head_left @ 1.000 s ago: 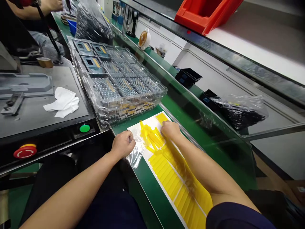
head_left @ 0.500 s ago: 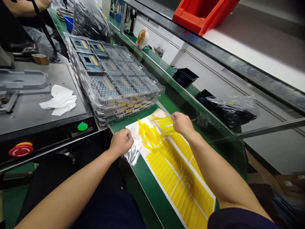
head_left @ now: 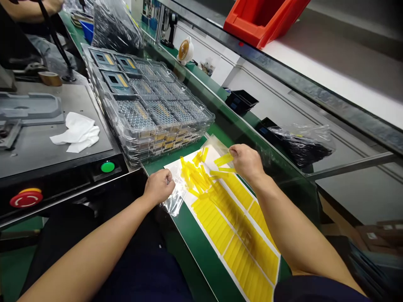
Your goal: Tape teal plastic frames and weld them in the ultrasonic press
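My left hand (head_left: 159, 186) is closed, thumb against fingers, at the left edge of a sheet of yellow strips (head_left: 214, 226) with a white backing. Crumpled clear plastic film (head_left: 175, 202) shows beside and below its fingers. My right hand (head_left: 248, 161) is closed in a pinch over the sheet's far right side, on what looks like another edge of the film. Yellow strips (head_left: 224, 160) show right at its fingertips. Between both hands lies a jumbled heap of loose yellow strips (head_left: 197, 176). Rows of flat strips cover the nearer part of the sheet.
Stacked clear trays (head_left: 163, 113) with compartments stand beyond my hands. To the left is a metal machine bed with a white cloth (head_left: 77, 132), a green button (head_left: 107, 167) and a red stop knob (head_left: 26, 197). A red bin (head_left: 264, 21) is overhead; another person's arm (head_left: 31, 10) shows far left.
My right hand has moved slightly right and down, and the yellow strips by its fingers have shifted and spread apart. More strips show at the heap's far end. My left hand has stayed almost still.
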A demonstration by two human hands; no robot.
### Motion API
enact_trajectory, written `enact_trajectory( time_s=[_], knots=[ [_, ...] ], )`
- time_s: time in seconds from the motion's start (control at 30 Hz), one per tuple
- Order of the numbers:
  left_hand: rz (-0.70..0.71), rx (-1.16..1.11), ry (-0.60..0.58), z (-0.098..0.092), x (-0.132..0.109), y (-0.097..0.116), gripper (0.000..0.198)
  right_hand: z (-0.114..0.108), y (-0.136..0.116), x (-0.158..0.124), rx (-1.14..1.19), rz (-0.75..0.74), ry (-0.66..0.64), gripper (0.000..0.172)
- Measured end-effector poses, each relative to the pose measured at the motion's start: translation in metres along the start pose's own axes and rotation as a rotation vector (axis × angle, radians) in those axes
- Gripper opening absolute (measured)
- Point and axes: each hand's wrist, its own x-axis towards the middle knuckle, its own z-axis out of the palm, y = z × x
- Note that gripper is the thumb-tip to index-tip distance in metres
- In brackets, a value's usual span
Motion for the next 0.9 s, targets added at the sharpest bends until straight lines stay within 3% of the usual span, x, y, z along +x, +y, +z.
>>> enact_trajectory(
  time_s=[0.13, 0.33, 0.73, 0.9],
  knots=[
    [0.005, 0.008, -0.01, -0.001, 0.0, 0.0, 0.012, -0.009, 0.001, -0.002, 0.008, 0.022, 0.037, 0.027],
    [-0.001, 0.029, -0.024, -0.001, 0.001, 0.001, 0.011, -0.011, 0.0, -0.004, -0.025, -0.001, -0.044, 0.026],
    [-0.011, 0.046, -0.031, -0.001, 0.002, 0.001, 0.011, -0.02, 0.0, -0.007, -0.093, 0.011, 0.066, 0.03],
    [-0.023, 0.041, -0.025, -0.001, 0.002, 0.002, 0.012, -0.021, -0.001, -0.009, -0.083, -0.003, 0.028, 0.029]
  ],
)
